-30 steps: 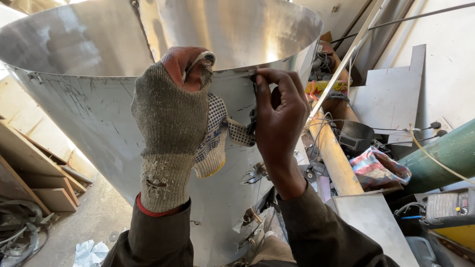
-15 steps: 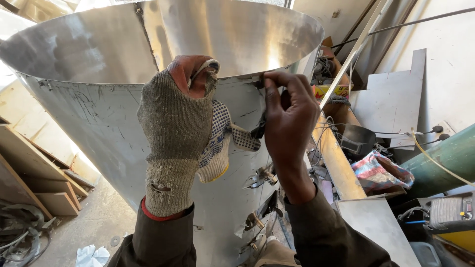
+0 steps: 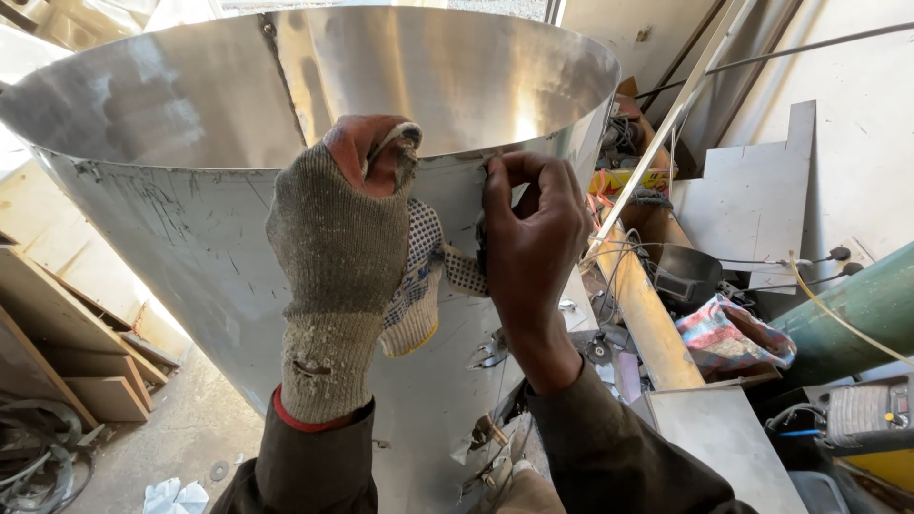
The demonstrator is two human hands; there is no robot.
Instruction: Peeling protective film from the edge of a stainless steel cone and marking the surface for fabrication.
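A big sheet-metal cone (image 3: pixel 190 247) stands in front of me, wide mouth up, with a riveted seam inside. My left hand (image 3: pixel 343 257), in a grey knit glove with red fingertips, is clamped over the cone's rim (image 3: pixel 447 157). Just to its right, my bare right hand (image 3: pixel 533 238) pinches the same rim with its fingertips. A loose white glove with dark dots (image 3: pixel 424 286) hangs between the two hands against the cone's outer wall, tucked under my right palm.
A long pale beam (image 3: pixel 647 314) runs away on the right beside flat metal sheets (image 3: pixel 752 209), a striped cloth (image 3: pixel 733 333), cables and a green pipe (image 3: pixel 857 305). Wooden boards (image 3: pixel 57 362) lie on the floor at the left. Metal scraps sit near the cone's foot.
Both hands stay on the rim. My right fingers have curled tighter over the edge, and the dotted glove has swung a little under the palm.
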